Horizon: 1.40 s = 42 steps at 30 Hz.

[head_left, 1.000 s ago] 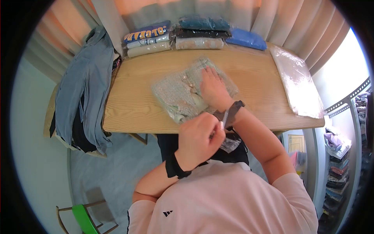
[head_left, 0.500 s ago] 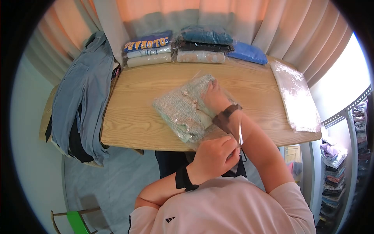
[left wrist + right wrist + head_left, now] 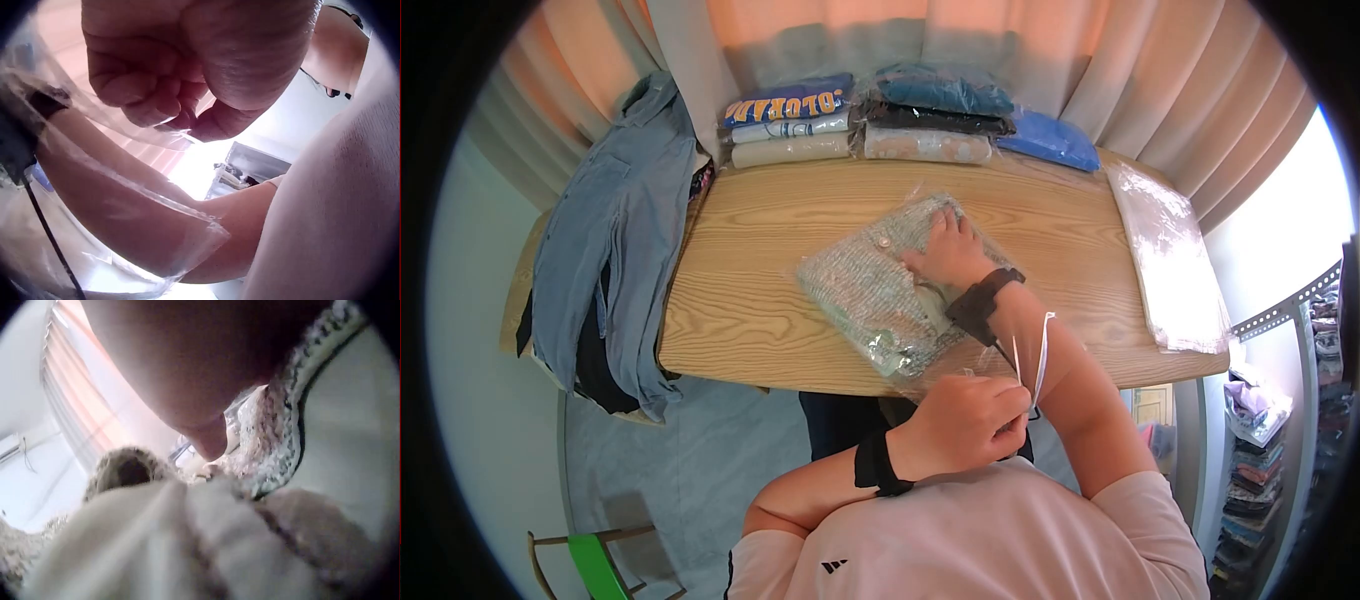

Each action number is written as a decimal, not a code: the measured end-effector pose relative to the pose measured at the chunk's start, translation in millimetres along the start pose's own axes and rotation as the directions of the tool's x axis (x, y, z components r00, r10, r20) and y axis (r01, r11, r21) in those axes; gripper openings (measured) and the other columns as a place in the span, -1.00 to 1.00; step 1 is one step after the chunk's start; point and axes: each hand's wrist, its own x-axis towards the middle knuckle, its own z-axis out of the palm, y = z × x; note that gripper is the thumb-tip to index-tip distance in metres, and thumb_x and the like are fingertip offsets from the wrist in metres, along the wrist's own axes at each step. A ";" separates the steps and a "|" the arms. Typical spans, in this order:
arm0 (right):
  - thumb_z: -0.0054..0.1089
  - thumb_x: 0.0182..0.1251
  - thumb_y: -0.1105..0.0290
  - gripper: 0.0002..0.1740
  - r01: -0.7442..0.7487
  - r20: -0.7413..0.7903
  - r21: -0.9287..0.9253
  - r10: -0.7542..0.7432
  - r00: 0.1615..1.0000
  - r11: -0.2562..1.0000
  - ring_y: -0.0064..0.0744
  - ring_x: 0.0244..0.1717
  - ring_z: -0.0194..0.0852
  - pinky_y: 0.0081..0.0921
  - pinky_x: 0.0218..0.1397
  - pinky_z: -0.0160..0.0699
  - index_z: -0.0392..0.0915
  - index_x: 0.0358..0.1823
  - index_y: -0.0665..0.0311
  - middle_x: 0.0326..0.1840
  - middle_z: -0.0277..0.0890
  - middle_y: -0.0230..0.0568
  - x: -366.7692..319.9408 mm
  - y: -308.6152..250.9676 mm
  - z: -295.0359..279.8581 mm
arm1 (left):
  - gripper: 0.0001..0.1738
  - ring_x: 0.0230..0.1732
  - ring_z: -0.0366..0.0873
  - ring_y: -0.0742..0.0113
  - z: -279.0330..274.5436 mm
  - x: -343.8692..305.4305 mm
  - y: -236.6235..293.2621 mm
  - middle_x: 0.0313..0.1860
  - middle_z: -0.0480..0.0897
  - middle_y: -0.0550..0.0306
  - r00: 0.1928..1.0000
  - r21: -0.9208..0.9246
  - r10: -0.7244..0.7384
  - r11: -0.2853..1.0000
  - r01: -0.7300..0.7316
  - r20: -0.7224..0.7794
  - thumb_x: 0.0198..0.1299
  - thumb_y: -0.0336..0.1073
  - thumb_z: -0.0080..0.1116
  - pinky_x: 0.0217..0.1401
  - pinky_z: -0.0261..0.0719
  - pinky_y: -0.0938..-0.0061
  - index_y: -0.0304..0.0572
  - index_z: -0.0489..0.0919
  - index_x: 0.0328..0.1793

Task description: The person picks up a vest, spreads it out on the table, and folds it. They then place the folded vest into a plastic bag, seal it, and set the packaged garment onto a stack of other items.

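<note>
A folded knit garment (image 3: 860,270) with round buttons lies in a clear plastic bag (image 3: 890,365) on the wooden table. My right hand (image 3: 952,250) rests on the garment with fingers spread. In the right wrist view its thumb (image 3: 209,440) is close to the textured knit edge (image 3: 290,419). My left hand (image 3: 965,425) pinches the bag's near end just off the table's front edge, and thin white strips (image 3: 1043,355) stand up beside its fingers. In the left wrist view the fingers (image 3: 156,106) are curled, and clear film (image 3: 206,228) overlaps my right forearm.
Bagged folded clothes (image 3: 790,150) stand in stacks along the back, with a blue bagged one (image 3: 1050,140) beside them. Flat clear bags (image 3: 1165,260) lie at the right. Denim clothing (image 3: 605,220) hangs at the left. A shelf of clothes (image 3: 1255,480) is at the far right.
My left hand has moved right and slightly toward me, drawing the bag's end along. My right hand stays on the garment, its fingers shifting and now spread. The white strips show more clearly.
</note>
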 end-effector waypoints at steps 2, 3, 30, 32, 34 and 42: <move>-0.01 0.22 -0.21 0.02 0.016 0.038 0.115 -0.020 0.999 0.993 0.15 0.54 -0.30 -0.04 0.51 -0.23 -0.05 0.44 0.47 0.53 -0.20 0.17 6.1 8.3 -7.3 | -0.86 -0.58 0.42 0.10 1.0 -0.6 0.3 -0.55 0.45 0.12 1.000 -0.025 -0.009 1.000 0.010 0.025 -0.04 -0.44 0.18 -0.56 0.36 0.32 -0.16 0.41 -0.48; -0.03 0.22 -0.22 0.02 0.028 0.068 0.227 -0.045 0.997 0.974 0.15 0.54 -0.30 -0.05 0.52 -0.25 -0.06 0.44 0.46 0.54 -0.20 0.16 6.4 14.0 -10.1 | -0.86 -0.58 0.42 0.10 2.1 -0.8 0.2 -0.55 0.45 0.12 1.000 -0.027 -0.023 0.999 0.024 0.021 -0.04 -0.43 0.18 -0.56 0.36 0.32 -0.15 0.41 -0.48; 0.26 0.24 0.30 -0.68 -0.278 0.320 0.935 0.190 0.928 -0.218 -0.59 -0.54 0.26 -0.65 -0.57 0.23 0.36 -0.08 0.23 -0.34 0.34 -0.40 -73.2 43.8 0.7 | -0.83 -0.56 0.44 0.15 6.7 -16.7 -0.2 -0.58 0.42 0.15 0.996 -0.074 -0.032 0.997 0.038 0.085 0.01 -0.41 0.18 -0.51 0.38 0.34 -0.16 0.39 -0.48; 0.23 0.26 0.28 -0.68 -0.243 0.276 0.955 0.198 0.941 -0.172 -0.61 -0.59 0.23 -0.69 -0.65 0.16 0.35 -0.07 0.22 -0.39 0.31 -0.43 -65.0 37.8 1.5 | -0.83 -0.56 0.45 0.14 4.9 -17.3 -1.3 -0.59 0.42 0.15 0.993 -0.097 -0.013 0.995 0.024 0.116 0.03 -0.40 0.17 -0.50 0.39 0.33 -0.16 0.39 -0.47; 0.20 0.28 0.25 -0.69 -0.332 0.341 0.939 0.123 0.932 -0.090 -0.63 -0.58 0.21 -0.69 -0.65 0.12 0.37 -0.01 0.10 -0.38 0.29 -0.44 -51.6 40.6 8.5 | -0.83 -0.56 0.45 0.13 2.9 -18.0 -2.2 -0.59 0.42 0.15 0.990 -0.098 -0.023 0.995 0.037 0.138 0.04 -0.40 0.17 -0.50 0.39 0.33 -0.16 0.38 -0.47; 0.21 0.28 0.20 -0.66 -0.307 0.308 0.951 0.024 0.951 -0.048 -0.66 -0.55 0.19 -0.69 -0.58 0.16 0.37 0.02 0.04 -0.36 0.31 -0.48 -36.9 41.7 19.9 | -0.84 -0.51 0.51 0.20 -26.8 -12.2 -6.8 -0.48 0.51 0.16 0.986 0.058 -0.068 0.996 0.060 0.152 0.14 -0.27 0.20 -0.45 0.45 0.39 -0.15 0.49 -0.38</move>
